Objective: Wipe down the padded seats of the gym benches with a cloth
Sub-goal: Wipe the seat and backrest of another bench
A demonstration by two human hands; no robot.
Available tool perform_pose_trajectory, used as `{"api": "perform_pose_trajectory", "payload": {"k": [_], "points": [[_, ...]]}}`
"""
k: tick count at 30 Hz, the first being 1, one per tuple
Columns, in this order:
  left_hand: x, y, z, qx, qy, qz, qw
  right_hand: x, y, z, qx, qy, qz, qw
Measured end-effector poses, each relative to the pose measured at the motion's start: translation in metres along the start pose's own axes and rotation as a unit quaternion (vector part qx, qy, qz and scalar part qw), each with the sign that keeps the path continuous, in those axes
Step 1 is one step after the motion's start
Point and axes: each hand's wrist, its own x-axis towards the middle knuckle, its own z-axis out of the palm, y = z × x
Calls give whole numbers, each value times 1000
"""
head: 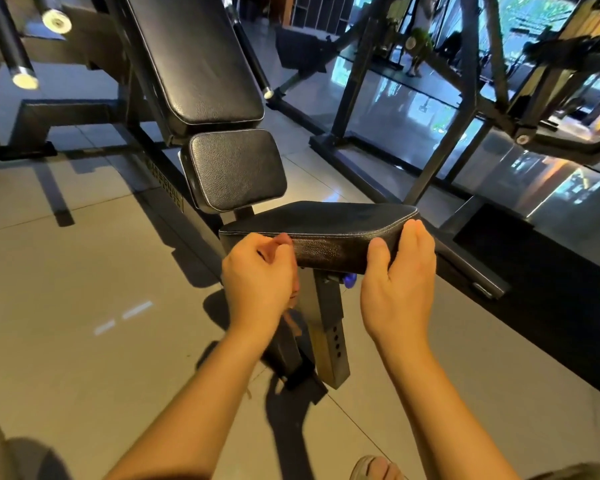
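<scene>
Black padded vinyl with pale stitching covers the seat point(326, 216), which sits level in the middle of my view, close in front of me. Both hands are at its near edge.

My right hand point(399, 282) grips the seat's front right corner. The thumb lies against the front face and the fingers wrap round the side.

My left hand point(257, 271) is at the front left corner, touching or just beside the edge. Its fingers are curled in and the thumb is tucked near the top seam. A blurred brownish strip point(293, 306) shows just under that hand. I cannot tell whether it is the cloth, or whether the hand has hold of it.

Behind the seat a small pad point(236, 168) stands tilted, and above it the long back pad point(194, 57) leans away. A metal post point(326, 323) with a row of holes holds the seat up. A blue knob point(349, 279) pokes out under the seat beside my right thumb. The bench stands on pale floor tiles point(84, 306), and a dark steel frame point(465, 81) rises to the right.
</scene>
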Motion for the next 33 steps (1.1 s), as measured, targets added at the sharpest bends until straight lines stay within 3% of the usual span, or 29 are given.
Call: {"api": "perform_pose_trajectory", "payload": {"k": [7, 12, 19, 27, 33], "points": [[-33, 24, 13, -2, -59, 105, 993, 1, -2, 4, 2, 7, 11, 1000], [7, -12, 2, 56, 16, 18, 998, -1, -4, 5, 6, 8, 12, 1000], [-32, 23, 15, -29, -67, 148, 986, 2, -5, 4, 14, 13, 15, 1000], [-23, 14, 13, 9, -39, 114, 993, 1, 0, 0, 45, 6, 20, 999], [-46, 32, 17, -28, -86, 177, 980, 4, 3, -4, 56, 7, 16, 998]]}}
